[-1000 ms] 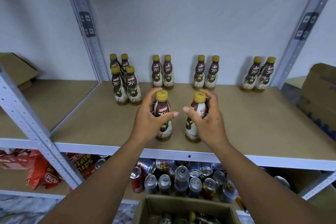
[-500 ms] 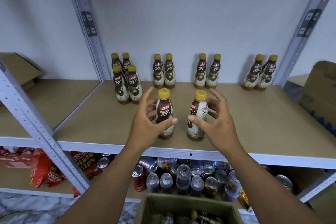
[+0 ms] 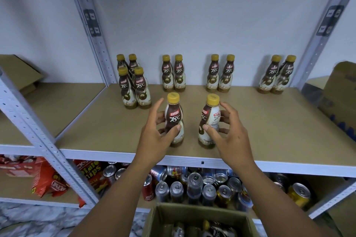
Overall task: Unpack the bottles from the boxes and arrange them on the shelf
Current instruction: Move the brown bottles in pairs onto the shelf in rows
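Left bottle [image 3: 174,115] and right bottle [image 3: 210,118] — brown, yellow-capped — stand upright, apart, near the shelf [image 3: 279,136] front.

You can read "KOPIKO 78°C" on the left front bottle [image 3: 174,119] label, and again on the right front bottle [image 3: 209,121]. Part of "Potato chips" shows on a snack bag [image 3: 90,171] on the lower shelf.
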`<state>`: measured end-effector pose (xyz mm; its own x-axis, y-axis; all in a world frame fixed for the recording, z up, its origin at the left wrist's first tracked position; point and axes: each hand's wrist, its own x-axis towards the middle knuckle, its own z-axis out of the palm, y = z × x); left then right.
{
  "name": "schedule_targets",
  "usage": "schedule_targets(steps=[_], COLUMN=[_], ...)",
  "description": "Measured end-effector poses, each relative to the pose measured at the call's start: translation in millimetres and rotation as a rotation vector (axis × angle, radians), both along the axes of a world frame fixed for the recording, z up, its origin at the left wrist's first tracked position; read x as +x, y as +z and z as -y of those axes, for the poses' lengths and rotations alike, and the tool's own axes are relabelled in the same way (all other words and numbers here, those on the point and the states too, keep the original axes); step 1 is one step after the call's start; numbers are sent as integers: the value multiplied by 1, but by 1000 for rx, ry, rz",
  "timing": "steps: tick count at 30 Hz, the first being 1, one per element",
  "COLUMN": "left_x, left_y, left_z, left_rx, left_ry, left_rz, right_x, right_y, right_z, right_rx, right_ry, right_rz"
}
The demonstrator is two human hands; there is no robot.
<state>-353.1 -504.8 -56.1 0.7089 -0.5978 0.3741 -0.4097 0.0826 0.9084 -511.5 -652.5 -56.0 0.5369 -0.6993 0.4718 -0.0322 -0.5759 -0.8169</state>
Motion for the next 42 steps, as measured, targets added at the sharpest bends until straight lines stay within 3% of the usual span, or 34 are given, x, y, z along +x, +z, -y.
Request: schedule_targets(steps=[11, 16, 26, 42], left_x=[4, 1, 2, 5], left_y=[-2, 1, -1, 0], left_z=[-1, -2, -2, -4], left_rx=[15, 15, 14, 0], left_ry=[-6, -1, 2, -11], left_rz=[0, -9, -3, -24], right_x=[0, 0, 8, 3], right_y=[-6, -5, -3, -1], right_z=[-1, -2, -6, -4], right_rx=[56, 147, -81, -37], right_ry=[-52, 21, -161, -94], right_rz=[-7, -5, -77, -76])
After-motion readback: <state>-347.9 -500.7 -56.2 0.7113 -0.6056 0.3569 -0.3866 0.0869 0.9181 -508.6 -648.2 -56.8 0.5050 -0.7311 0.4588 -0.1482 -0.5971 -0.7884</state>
